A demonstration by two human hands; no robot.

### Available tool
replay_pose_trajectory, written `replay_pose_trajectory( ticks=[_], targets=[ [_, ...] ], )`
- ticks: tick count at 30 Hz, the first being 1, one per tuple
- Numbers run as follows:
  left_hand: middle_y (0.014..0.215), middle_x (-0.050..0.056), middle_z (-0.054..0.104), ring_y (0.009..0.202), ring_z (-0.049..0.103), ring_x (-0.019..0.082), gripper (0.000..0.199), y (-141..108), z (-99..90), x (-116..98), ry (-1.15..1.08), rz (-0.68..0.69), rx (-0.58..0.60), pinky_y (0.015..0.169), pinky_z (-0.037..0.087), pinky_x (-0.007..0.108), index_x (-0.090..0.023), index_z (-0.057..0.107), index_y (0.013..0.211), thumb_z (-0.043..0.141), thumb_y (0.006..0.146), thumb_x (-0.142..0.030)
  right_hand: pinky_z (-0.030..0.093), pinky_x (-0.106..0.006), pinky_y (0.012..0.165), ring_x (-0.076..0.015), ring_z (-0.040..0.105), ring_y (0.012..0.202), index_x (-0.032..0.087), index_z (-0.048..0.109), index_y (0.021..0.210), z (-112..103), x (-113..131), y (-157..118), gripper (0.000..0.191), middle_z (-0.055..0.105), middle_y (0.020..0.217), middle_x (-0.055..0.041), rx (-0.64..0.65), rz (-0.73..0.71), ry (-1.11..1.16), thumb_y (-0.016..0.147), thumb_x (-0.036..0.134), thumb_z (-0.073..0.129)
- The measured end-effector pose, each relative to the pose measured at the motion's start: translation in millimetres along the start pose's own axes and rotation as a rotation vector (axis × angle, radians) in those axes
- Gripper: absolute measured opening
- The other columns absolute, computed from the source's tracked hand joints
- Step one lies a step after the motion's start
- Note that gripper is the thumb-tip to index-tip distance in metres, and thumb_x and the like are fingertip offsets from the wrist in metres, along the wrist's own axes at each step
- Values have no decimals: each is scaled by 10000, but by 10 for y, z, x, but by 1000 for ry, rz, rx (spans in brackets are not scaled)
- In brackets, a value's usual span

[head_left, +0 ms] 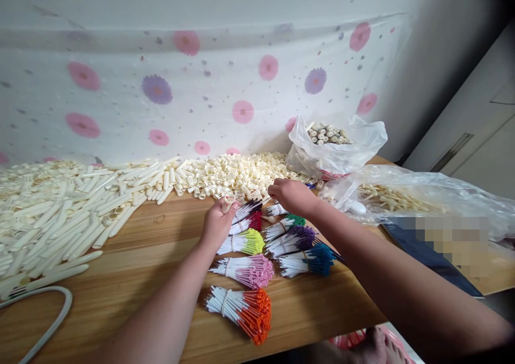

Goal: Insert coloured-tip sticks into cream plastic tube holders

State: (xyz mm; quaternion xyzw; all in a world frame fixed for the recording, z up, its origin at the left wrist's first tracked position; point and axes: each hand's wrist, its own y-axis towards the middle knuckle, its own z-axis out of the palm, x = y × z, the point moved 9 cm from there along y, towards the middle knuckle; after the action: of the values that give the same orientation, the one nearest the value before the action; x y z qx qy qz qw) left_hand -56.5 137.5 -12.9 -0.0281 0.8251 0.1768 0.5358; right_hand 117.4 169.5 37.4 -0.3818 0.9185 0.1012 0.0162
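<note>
My left hand (219, 222) is wrapped round a cream plastic pen barrel (228, 199), its end facing up with small coloured tips showing inside. My right hand (293, 193) is closed in a pinch above the front of the cream parts; what its fingers hold, if anything, is hidden. Below and between the hands lie rubber-banded bundles of white pen refills: a yellow-green bundle (243, 242), a pink bundle (247, 270), an orange bundle (243, 307), a purple bundle (292, 240) and a blue bundle (308, 260). Black, dark red and green bundles lie nearer the hands.
Long cream barrels (52, 219) cover the table's left side, and short slotted cream parts (241, 171) are heaped at the back. A plastic bag (314, 160) holds filled barrels at the back right. Another clear bag (402, 192) lies beside it. A white hose-like loop (66, 305) is front left.
</note>
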Motion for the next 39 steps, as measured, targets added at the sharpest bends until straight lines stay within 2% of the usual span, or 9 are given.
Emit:
replay_pose_trajectory(
  ticks=[2,6,12,19,25,29,32,35,39],
  targets=[
    [784,36,669,781,600,204,249,-60,21,-127,-17,28,35,740,444,302,-179,651,803,580,776,-416,395,-226,641,-135,583,775,188,637,905,-75,157,-181,161,612,911,-41,-41,-74,92,953,193,484],
    [585,-5,600,561,520,150,240,-256,303,-292,12,-10,349,558,396,264,-162,660,657,669,715,-395,407,-248,657,-142,547,749,161,649,853,-205,417,-437,172,595,856,-52,-264,-184,380,943,166,503],
    [584,-18,579,560,512,126,187,-376,431,-403,-47,37,483,574,405,260,-167,618,617,633,766,-278,472,-247,668,-134,587,726,156,656,922,-118,190,-589,126,643,816,-39,-580,5,942,828,89,607],
    [613,-30,584,572,497,103,164,-396,438,-405,-165,66,437,568,398,236,-173,639,709,620,839,-271,484,-264,683,-129,631,726,168,704,856,2,90,-611,108,707,806,-33,-536,143,1220,807,133,616],
    [657,-33,593,634,524,109,140,-466,450,-416,-217,94,452,613,412,232,-192,634,762,609,867,-281,517,-278,671,-122,629,683,169,676,860,213,171,-526,139,693,769,-17,-403,173,1712,772,276,675],
    [793,5,634,763,579,146,125,-438,390,-501,-136,210,399,688,448,261,-196,655,816,599,873,-292,495,-263,625,-122,603,659,167,645,751,-28,168,-613,104,667,705,-15,-556,89,1496,808,254,646],
    [841,33,649,823,602,181,137,-362,275,-542,-18,269,263,742,461,301,-185,655,822,603,863,-305,499,-272,643,-135,617,709,181,646,802,-438,76,-903,58,666,750,-20,-872,68,1223,841,170,605],
    [698,8,621,676,578,166,184,-320,227,-538,49,253,215,645,446,290,-180,629,749,602,855,-328,536,-299,710,-157,655,784,193,655,915,-844,103,-1250,163,686,811,-34,-1132,-39,1071,831,75,581],
    [719,14,633,681,585,165,183,-345,239,-590,77,260,242,611,437,274,-178,630,732,602,846,-319,575,-290,693,-171,680,792,138,652,970,-1136,347,-1414,224,698,847,-96,-1108,-253,914,801,31,554]
  ],
)
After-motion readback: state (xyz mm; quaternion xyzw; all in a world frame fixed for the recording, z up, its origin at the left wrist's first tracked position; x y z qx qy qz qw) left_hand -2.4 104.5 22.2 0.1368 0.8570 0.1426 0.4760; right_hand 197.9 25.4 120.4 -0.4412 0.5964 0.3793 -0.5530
